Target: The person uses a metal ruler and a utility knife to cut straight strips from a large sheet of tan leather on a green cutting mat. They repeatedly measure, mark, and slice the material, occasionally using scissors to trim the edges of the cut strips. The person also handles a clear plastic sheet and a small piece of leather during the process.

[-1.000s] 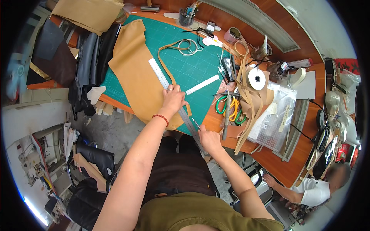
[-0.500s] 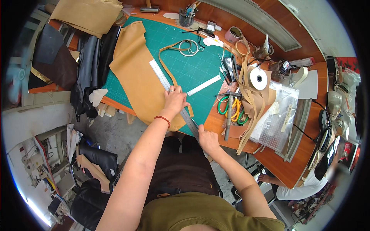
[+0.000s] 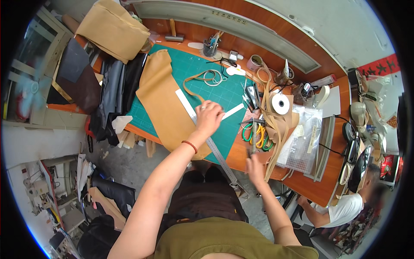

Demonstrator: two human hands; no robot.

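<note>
My left hand [image 3: 209, 117] is closed over the middle of a long steel ruler [image 3: 185, 103]. A narrow tan leather strip [image 3: 192, 91] runs into its fingers; its end is hidden. The ruler lies slantwise on a large tan leather piece [image 3: 161, 95] and a green cutting mat [image 3: 183, 67], its near end jutting past the table edge. My right hand [image 3: 255, 169] is closed just below the handle of a hammer [image 3: 254, 138]. Something dark and blurred shows at its fingertips. A short white ruler [image 3: 233, 111] lies right of my left hand.
Scissors [image 3: 260, 137] with coloured handles, a white thread spool [image 3: 280, 104] and a bundle of leather strips [image 3: 276, 151] crowd the table's right side. Folded tan leather [image 3: 113, 30] is stacked at the far left. A person in white [image 3: 345, 209] sits at the right.
My right hand has left the ruler's near end, where it held a slim pen-like tool, and moved right toward the hammer. My left hand has lifted slightly, drawing the strip along. The view has shifted.
</note>
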